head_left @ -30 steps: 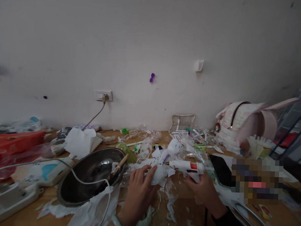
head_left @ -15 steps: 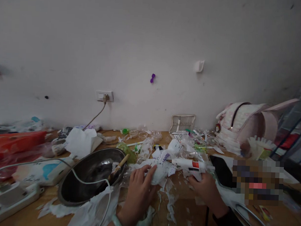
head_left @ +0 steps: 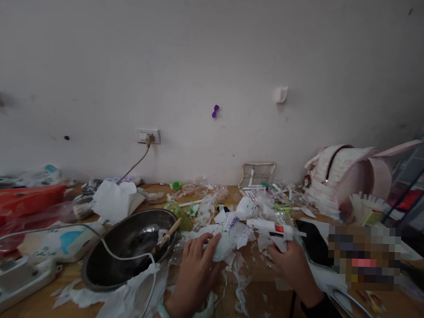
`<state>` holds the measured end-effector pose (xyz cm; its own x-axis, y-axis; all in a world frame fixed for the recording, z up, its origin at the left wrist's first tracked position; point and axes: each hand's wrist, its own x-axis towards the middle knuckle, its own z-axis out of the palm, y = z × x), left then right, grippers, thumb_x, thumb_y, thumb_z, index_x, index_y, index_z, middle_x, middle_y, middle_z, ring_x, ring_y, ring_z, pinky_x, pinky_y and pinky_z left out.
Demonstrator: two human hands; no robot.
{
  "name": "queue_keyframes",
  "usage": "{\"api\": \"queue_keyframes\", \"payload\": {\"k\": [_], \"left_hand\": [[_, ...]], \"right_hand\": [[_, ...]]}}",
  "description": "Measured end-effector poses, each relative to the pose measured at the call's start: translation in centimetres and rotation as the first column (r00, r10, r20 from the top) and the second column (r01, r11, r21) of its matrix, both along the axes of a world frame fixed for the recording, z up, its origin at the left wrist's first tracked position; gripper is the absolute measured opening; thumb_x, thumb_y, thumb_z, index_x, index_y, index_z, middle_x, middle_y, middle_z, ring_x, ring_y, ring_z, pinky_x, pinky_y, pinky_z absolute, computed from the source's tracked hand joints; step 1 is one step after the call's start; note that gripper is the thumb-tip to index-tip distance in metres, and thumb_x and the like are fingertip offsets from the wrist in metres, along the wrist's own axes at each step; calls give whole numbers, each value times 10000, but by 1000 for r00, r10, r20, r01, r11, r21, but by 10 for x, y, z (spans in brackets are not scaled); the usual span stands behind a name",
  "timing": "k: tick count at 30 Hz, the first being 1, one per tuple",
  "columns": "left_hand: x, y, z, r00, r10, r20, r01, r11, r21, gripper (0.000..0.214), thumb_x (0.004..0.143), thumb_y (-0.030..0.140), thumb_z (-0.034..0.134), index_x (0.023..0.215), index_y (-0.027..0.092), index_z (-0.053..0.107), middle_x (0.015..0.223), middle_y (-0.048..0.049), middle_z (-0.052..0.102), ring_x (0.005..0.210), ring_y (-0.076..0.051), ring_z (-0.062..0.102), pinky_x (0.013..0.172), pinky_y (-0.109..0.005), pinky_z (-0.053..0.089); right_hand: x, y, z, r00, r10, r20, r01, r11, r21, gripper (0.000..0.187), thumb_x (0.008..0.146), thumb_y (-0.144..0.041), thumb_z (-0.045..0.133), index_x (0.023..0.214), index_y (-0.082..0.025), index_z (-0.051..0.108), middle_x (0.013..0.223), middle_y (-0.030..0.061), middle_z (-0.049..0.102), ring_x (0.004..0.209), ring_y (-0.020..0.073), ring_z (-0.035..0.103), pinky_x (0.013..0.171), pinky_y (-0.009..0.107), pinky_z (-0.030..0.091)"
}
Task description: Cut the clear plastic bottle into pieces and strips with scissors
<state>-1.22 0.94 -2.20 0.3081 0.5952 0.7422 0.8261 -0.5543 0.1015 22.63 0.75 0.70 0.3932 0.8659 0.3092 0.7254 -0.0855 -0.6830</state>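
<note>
1. Left hand [head_left: 197,266]: fingers stretched out flat on a white paper wad [head_left: 226,245], pressing it to the desk [head_left: 259,290] and not closed round it.
2. Right hand [head_left: 292,268]: closed round the handle of a glue gun [head_left: 270,228], held just above the desk, right of the wad, nozzle pointing left at it.
3. Glue gun: white body, red label, dark trigger. Probably light, rigid plastic. Take it by the handle; the tip is likely hot.
4. Paper wad: thin, crumpled, some purple print. Probably soft, very light and easy to tear, so pin it flat or pinch an edge.
5. Torn white scraps and clear plastic bits lie all round both hands.
6. Left of the left hand: a dark metal bowl [head_left: 125,248] with a wooden-handled brush [head_left: 167,235] leaning in it and a white cable [head_left: 125,257] across it.
7. Far left: power strip [head_left: 16,277]. Right: black phone [head_left: 311,236], pink bag [head_left: 340,175].
8. Wall socket [head_left: 148,136] is behind, with a plug in it.
</note>
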Motion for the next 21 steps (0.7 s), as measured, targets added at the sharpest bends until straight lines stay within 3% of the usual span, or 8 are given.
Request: {"api": "queue_keyframes", "payload": {"k": [9, 13, 21], "left_hand": [[1, 0, 1, 1000, 10, -13, -9, 999, 32, 517, 717, 83, 569, 1216, 200, 508, 1054, -95, 593, 915, -244, 558, 800, -397, 477], [1, 0, 3, 1000, 3, -18, -2, 999, 52, 517, 711, 72, 573, 1211, 183, 504, 1048, -101, 594, 902, -243, 559, 788, -396, 484], [0, 0, 1, 1000, 8, -7, -8, 1000, 20, 508, 726, 91, 578, 1216, 206, 507, 1053, -83, 590, 921, -238, 557, 808, -387, 479]], "right_hand": [[1, 2, 1, 997, -77, 14, 77, 997, 6, 220, 543, -491, 365, 540, -273, 394, 572, 143, 626, 582, 286, 601, 567, 357, 425], [1, 3, -1, 998, -63, 26, 63, 998, 10, 244, 561, -479, 373, 581, -250, 457, 599, 152, 647, 615, 301, 621, 578, 361, 431], [0, 1, -10, 999, 11, 35, -12, 999, 45, 282, 605, -452, 400, 609, -213, 549, 605, 106, 664, 581, 241, 622, 556, 312, 457]]}}
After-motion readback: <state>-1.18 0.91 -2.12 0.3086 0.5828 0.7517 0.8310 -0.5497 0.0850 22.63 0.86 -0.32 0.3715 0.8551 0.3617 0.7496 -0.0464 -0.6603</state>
